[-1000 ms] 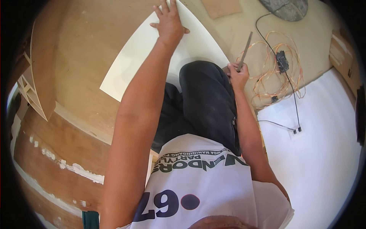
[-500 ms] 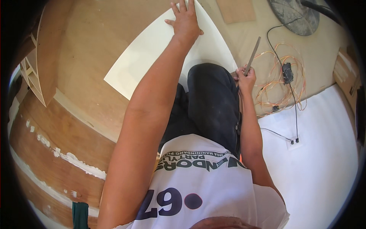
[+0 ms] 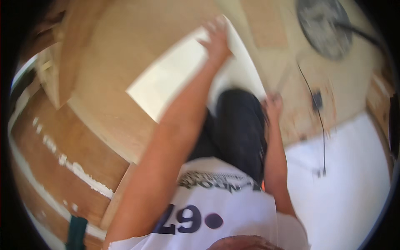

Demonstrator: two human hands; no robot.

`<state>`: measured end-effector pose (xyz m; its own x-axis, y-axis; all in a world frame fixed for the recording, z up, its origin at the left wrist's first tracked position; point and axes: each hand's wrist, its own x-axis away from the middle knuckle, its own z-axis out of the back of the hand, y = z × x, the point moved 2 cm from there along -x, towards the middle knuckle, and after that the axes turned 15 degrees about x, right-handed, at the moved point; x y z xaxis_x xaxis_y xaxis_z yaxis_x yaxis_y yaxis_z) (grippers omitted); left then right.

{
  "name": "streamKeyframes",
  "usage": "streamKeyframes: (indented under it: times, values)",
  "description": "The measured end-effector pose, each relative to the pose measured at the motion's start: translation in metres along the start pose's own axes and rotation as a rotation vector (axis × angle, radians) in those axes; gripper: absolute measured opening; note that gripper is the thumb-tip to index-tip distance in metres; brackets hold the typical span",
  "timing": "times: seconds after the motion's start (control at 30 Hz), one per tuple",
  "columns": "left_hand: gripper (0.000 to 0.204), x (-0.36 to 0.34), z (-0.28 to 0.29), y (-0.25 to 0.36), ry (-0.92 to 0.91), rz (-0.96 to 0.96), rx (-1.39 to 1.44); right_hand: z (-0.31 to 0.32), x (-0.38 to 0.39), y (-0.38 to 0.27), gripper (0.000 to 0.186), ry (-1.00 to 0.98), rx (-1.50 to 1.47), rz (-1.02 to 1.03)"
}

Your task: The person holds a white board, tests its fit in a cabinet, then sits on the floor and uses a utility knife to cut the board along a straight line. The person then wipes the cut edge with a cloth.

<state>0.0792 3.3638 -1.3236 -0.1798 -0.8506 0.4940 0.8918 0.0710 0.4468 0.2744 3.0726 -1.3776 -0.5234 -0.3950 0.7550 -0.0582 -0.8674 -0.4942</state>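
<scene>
A white panel [image 3: 175, 79] with a curved right edge and a pointed far end lies across the floor and partly under my knee. Near its far tip, my left hand [image 3: 217, 41] rests on it with the fingers spread. By the panel's right corner, beside my knee, is my right hand [image 3: 273, 104], its fingers closed around a long, flat, file-like tool [image 3: 285, 79]. That tool points away from me and is smeared by motion. My right fingers are close to the panel's edge; whether they touch it is unclear.
An orange cord [image 3: 298, 112] lies coiled to the right, with a black box [image 3: 317, 100] on a black cable. Farther back are a round grey fan base [image 3: 324, 29] and a brown board [image 3: 264, 25]. Wooden framing [image 3: 54, 75] stands at left. A socket [image 3: 320, 172] sits on the white wall.
The view has shifted, so the panel, my hands and the floor things appear lower in the picture. My left hand still lies on the panel, and my right still grips the tool.
</scene>
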Motion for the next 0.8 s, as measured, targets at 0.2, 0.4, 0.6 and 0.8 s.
streamKeyframes:
  times: [0.2,0.4,0.6,0.8]
  values:
    - [0.11,0.006,0.003,-0.002,0.02,0.003,0.022,-0.012,0.011,-0.002,0.026,-0.12,-0.063,0.101]
    - [0.136,0.016,0.019,0.001,-0.054,0.013,0.135,-0.018,0.014,-0.008,0.024,-0.073,-0.159,0.194]
    - [0.138,0.013,0.025,0.011,-0.092,0.035,0.164,-0.015,0.013,-0.018,0.024,0.01,-0.119,0.176]
    - [0.139,0.009,0.018,0.006,-0.087,0.047,0.093,-0.015,0.017,-0.019,0.023,0.046,-0.061,0.209]
